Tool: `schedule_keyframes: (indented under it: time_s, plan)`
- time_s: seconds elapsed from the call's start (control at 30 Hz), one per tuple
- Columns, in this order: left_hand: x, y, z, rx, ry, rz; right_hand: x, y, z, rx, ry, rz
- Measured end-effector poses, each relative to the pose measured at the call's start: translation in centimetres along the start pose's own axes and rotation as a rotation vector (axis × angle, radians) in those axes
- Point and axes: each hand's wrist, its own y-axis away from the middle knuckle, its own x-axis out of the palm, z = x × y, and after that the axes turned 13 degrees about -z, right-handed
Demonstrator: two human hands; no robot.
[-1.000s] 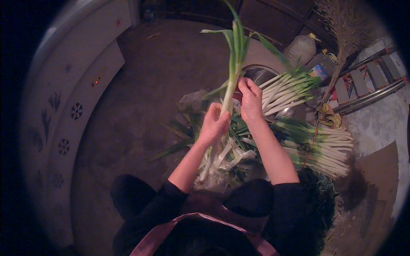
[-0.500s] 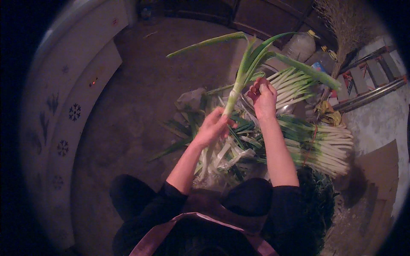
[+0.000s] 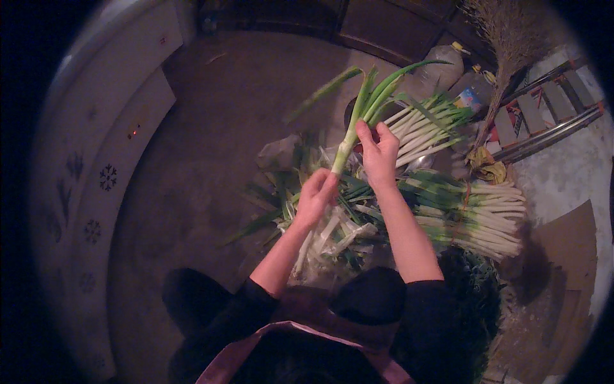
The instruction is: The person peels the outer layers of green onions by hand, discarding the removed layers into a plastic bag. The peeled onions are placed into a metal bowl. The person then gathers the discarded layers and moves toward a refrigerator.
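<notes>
At the bottom of the frame sit the person's dark sleeves and a pink apron [image 3: 281, 349]. Two hands work at the centre. The left hand [image 3: 314, 197] is closed around the white lower stem of one leek [image 3: 353, 125]. The right hand [image 3: 380, 152] pinches the same leek higher up, where the white turns green. The leek stands tilted, its green leaves fanning toward the upper centre of the frame.

Under the hands, at centre, lies a loose heap of trimmings [image 3: 326, 233], too tangled to count. To the right of centre lies one tied bundle [image 3: 476, 214] of leeks, white ends pointing right. Above it, at upper right, a second bundle [image 3: 425, 125] lies with white ends toward the hands.

Everything rests on a bare brown floor [image 3: 211, 153]. At the left edge curves one white cabinet [image 3: 96, 160] with snowflake marks. At upper right are two plastic bottles [image 3: 448, 64], one broom [image 3: 502, 38] of dry twigs and one ladder [image 3: 543, 109]. A sheet of cardboard [image 3: 569, 243] lies at right.
</notes>
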Motion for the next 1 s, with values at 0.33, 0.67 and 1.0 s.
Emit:
schedule_keyframes:
  time_s: [0.33, 0.67, 1.0]
  plan:
    - [-1.0, 0.1, -1.5, -0.186, 0.189, 0.128, -0.9, 0.0, -3.3, 0.266, -0.292, -0.119]
    - [-2.2, -0.2, -2.4, -0.231, 0.194, 0.265, -4.9, 0.2, -2.5, 0.26, 0.242, 0.251]
    - [0.3, 1.2, -0.5, -0.003, -0.215, 0.047, -2.0, -0.2, -0.7, -0.086, 0.106, -0.108]
